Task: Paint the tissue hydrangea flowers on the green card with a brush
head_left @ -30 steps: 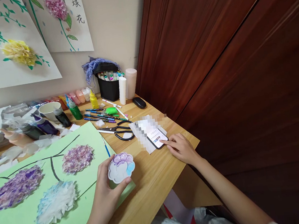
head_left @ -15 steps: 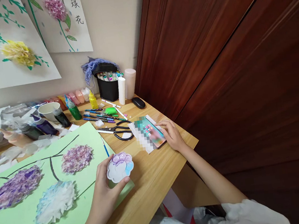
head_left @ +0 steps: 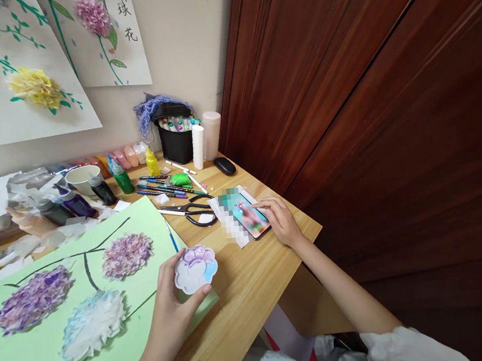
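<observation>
My left hand (head_left: 169, 294) grips a small white flower-shaped paint palette (head_left: 194, 277) between thumb and fingers, tilted above the right edge of the green paper (head_left: 145, 256). Lilac and light-blue paint lies in the palette's wells. A blue-handled paintbrush (head_left: 173, 240) rests just beyond it. My right hand (head_left: 281, 219) reaches over a smartphone (head_left: 252, 221), index finger out at its lit screen, with nothing grasped. White tissue (head_left: 240, 238) lies under the phone. On the paper are purple crumpled-paper blossoms (head_left: 127, 255) and a white-and-blue one (head_left: 94, 327), with dark painted stems.
Black-handled scissors (head_left: 201, 210), several pens (head_left: 160, 187) and a computer mouse (head_left: 224, 166) lie behind the phone. Paint bottles (head_left: 122, 177), a paper cup (head_left: 84, 179) and a black marker case (head_left: 177, 144) line the wall. A dark wooden door (head_left: 370, 129) borders the desk's right side.
The phone's screen picture has changed, with its icons giving way to a blurred pinkish image. Both hands stay nearly in place; the whole view has shifted slightly.
</observation>
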`<state>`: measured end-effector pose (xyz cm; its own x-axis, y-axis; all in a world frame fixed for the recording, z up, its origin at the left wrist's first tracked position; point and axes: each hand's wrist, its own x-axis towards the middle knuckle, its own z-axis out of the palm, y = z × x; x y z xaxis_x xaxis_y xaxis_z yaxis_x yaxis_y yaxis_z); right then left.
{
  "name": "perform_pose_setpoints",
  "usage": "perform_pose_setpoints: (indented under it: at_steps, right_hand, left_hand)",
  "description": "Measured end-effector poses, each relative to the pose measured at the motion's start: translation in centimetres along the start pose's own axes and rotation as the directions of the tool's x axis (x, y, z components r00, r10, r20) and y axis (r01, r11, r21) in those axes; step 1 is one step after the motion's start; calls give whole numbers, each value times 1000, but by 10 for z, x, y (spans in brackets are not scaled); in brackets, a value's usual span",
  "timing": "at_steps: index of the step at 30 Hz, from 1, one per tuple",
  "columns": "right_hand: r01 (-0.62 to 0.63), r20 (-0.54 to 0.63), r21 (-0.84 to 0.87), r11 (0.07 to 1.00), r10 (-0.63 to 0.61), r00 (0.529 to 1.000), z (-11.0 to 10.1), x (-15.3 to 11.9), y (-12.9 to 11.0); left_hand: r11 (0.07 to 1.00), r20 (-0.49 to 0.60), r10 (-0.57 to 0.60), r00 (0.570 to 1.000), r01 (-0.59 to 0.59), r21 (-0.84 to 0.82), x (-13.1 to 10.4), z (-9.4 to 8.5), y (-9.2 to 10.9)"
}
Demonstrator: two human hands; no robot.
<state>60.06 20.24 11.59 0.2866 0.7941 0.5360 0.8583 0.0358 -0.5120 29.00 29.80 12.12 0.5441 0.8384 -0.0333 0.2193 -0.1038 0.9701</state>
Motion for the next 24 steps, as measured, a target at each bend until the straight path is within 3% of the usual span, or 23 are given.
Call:
perform_pose_setpoints:
  at_steps: [13, 24]
  right_hand:
    - [-14, 134, 10, 1000, 12, 991, 8, 7, 5]
    - [11, 104, 29, 1000, -14, 995, 8, 9, 2]
  left_hand:
    - [1000, 1, 5, 1000, -5, 2, 0, 1, 1]
    - [1000, 33, 18, 999, -17, -12, -1, 0, -1]
